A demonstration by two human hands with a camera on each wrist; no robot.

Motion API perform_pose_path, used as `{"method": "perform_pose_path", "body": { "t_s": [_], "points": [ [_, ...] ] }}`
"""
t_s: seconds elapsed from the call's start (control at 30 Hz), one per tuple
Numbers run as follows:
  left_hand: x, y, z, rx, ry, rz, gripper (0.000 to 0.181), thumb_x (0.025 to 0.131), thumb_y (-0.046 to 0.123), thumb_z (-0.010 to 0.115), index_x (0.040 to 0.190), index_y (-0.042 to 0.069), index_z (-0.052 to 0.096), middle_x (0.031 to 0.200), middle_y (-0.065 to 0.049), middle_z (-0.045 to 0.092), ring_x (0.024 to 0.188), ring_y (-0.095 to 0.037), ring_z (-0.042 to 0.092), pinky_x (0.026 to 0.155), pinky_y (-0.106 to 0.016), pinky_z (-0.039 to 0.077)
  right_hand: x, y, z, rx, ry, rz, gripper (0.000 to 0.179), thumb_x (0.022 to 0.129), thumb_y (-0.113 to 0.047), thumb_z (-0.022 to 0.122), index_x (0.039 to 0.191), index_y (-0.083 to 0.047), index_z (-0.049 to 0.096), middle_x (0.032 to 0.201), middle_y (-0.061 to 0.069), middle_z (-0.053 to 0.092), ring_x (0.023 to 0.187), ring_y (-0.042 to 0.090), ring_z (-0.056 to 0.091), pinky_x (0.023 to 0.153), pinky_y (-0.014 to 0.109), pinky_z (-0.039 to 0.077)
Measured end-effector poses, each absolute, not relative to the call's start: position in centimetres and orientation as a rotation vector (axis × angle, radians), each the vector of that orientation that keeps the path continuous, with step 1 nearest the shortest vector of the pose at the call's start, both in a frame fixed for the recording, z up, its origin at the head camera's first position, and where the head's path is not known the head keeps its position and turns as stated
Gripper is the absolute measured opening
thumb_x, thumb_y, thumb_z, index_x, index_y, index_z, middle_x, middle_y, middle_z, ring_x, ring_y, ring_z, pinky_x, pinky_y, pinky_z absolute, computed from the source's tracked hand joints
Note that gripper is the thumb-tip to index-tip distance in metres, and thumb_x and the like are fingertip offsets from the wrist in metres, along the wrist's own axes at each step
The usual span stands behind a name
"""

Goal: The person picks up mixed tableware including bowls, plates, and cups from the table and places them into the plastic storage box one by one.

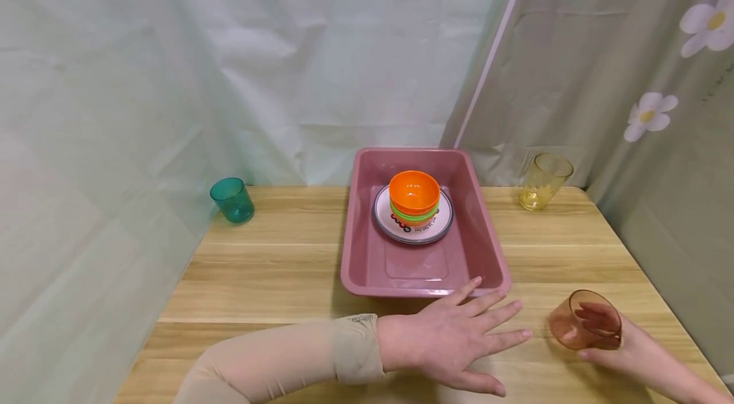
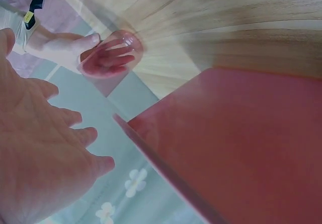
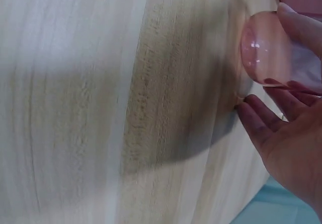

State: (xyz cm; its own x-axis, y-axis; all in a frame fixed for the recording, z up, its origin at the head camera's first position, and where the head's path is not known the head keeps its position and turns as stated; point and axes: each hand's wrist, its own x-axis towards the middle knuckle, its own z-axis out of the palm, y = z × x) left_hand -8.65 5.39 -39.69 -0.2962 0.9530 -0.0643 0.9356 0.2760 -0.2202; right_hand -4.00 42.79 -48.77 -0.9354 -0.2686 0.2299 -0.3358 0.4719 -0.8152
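In the head view my right hand point(image 1: 636, 350) holds a clear reddish-brown cup point(image 1: 582, 321) at the front right of the table. The right wrist view shows the thumb on one side of the cup point(image 3: 266, 48) and fingers on the other. My left hand point(image 1: 455, 343) is spread with straight fingers, palm down, near the front rim of a pink plastic basin point(image 1: 499, 251), and holds nothing. Inside the basin, plates point(image 1: 381, 219) with a dark rim carry a stack of orange and green bowls point(image 1: 414, 192).
A teal cup point(image 1: 232, 201) stands at the table's back left, and a yellow clear cup point(image 1: 545, 181) at the back right. Pale curtains point(image 1: 355, 60) hang behind and beside the wooden table point(image 1: 275, 264).
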Motion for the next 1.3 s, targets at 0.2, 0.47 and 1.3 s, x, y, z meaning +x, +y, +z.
{"method": "perform_pose_path", "body": {
  "t_s": [0.2,0.47,1.3],
  "points": [
    [-8.6,5.4,-39.8,-1.811,-2.437,0.334,0.083,0.095,0.082,0.025,0.164,0.04,0.008,0.172,0.001,-0.003,0.156,-0.022,-0.009,0.122,-0.052,-0.01,-4.2,42.4,-48.9,0.479,-2.638,1.506,0.073,0.074,0.02,0.078,0.136,-0.009,0.052,0.128,-0.028,0.059,0.109,-0.01,0.059,0.083,0.007,0.047],
    [-8.6,5.2,-39.8,-1.816,-2.458,0.316,0.083,0.095,0.081,0.025,0.164,0.04,0.006,0.172,0.001,-0.005,0.156,-0.022,-0.011,0.123,-0.052,-0.007,-4.4,42.2,-48.8,0.467,-2.64,1.561,0.065,0.079,0.019,0.075,0.137,0.009,0.047,0.129,-0.025,0.06,0.109,-0.006,0.062,0.084,0.01,0.049],
    [-12.1,1.8,-36.7,-1.671,-2.587,0.146,0.082,0.098,0.077,0.023,0.165,0.036,0.002,0.172,0.001,-0.01,0.156,-0.019,-0.013,0.123,-0.051,-0.009,-7.1,39.4,-41.8,0.255,-2.732,1.35,0.06,0.091,-0.004,0.076,0.142,0.003,0.045,0.127,-0.023,0.057,0.106,-0.006,0.059,0.082,0.012,0.049]
  ]
}}
